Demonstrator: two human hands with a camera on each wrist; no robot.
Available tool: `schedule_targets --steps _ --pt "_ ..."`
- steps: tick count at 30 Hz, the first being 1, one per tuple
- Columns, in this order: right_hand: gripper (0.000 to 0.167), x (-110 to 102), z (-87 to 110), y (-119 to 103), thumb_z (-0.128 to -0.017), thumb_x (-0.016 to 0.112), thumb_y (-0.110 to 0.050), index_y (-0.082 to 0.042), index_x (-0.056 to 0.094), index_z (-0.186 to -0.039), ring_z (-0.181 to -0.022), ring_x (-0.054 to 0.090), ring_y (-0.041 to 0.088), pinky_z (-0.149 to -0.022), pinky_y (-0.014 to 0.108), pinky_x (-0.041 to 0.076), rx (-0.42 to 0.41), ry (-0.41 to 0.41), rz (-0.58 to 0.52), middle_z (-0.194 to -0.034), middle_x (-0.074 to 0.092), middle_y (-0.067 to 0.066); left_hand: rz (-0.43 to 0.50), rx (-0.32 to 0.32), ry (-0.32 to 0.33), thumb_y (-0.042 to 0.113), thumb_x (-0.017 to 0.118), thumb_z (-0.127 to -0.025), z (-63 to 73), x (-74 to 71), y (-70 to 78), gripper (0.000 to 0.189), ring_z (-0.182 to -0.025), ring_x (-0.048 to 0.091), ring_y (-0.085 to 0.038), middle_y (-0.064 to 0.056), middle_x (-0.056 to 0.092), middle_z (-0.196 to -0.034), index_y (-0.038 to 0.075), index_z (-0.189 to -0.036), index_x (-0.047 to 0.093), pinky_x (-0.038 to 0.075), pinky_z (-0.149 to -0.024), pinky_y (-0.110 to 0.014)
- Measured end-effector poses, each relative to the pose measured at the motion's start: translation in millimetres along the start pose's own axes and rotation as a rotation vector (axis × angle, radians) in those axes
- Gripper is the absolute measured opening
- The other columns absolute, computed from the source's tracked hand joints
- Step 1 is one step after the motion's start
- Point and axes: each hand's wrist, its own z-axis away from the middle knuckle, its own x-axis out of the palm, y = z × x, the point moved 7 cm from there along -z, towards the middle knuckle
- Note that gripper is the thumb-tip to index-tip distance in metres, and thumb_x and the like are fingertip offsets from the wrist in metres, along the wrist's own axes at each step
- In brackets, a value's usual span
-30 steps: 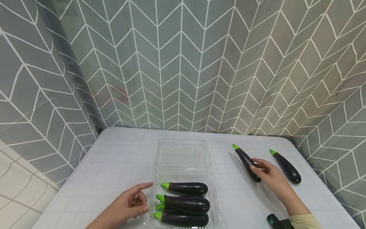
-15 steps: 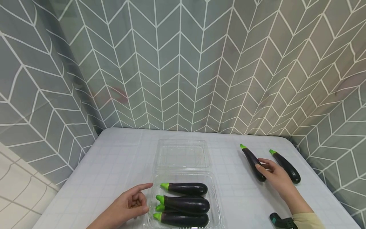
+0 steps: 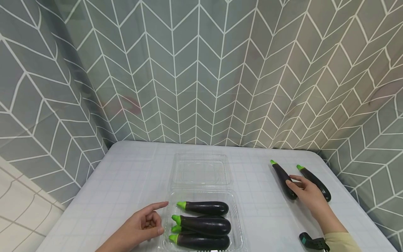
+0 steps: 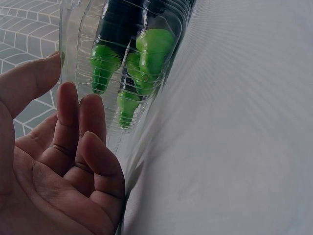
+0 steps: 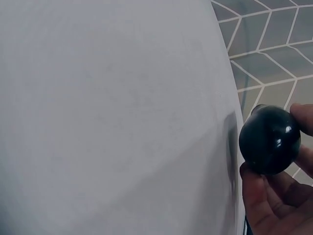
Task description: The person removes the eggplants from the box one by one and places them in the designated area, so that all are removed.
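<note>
Pinching an eggplant [image 3: 282, 177] round its thicker half, likely for control, right hand [image 3: 306, 194] is at two o'clock of the clear container [image 3: 239, 224]. Left hand [image 3: 138, 224], relaxed, lies at the container's nine o'clock, perhaps to steady it

From where I stand, I can read no words, brand, number or sign; the eggplants [image 3: 209, 224] and the clear container [image 3: 237, 210] bear no legible print; the small dark device [image 3: 314, 242] by the right sleeve [image 3: 343, 241] is too small to make out any marking.
</note>
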Motion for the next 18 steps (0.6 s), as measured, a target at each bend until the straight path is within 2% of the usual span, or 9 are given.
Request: schedule_targets --steps 4,12,18 --pt "0.085 -1.1 -1.0 2.2 -0.095 0.049 -0.064 0.002 0.038 -0.148 -0.121 0.048 0.049 -0.088 0.057 0.044 0.024 0.002 0.004 -0.137 0.046 0.035 -0.002 -0.004 0.006 0.01 0.063 -0.097 0.0 -0.6 -1.3 0.064 -0.077 0.057 -0.011 -0.01 0.061 -0.093 -0.003 -0.151 0.03 0.05 -0.071 -0.027" --pt "0.08 -0.7 0.6 1.7 -0.096 0.051 -0.06 0.003 0.043 -0.144 -0.112 0.056 0.043 -0.079 0.048 0.049 0.017 0.011 0.03 -0.131 0.052 0.034 -0.008 -0.01 0.008 0.01 0.064 -0.097 -0.4 -0.4 -0.4 0.064 -0.078 0.057 -0.011 -0.011 0.061 -0.093 -0.004 -0.151 0.031 0.05 -0.072 -0.027" --pt "0.079 0.3 1.1 0.2 -0.097 0.048 -0.06 0.004 0.042 -0.144 -0.117 0.05 0.047 -0.083 0.053 0.047 0.022 0.008 0.038 -0.135 0.048 0.034 -0.022 0.007 0.005 0.01 0.064 -0.096 -0.4 -0.2 0.9 0.065 -0.076 0.056 -0.01 -0.01 0.061 -0.092 -0.004 -0.151 0.031 0.05 -0.07 -0.026"
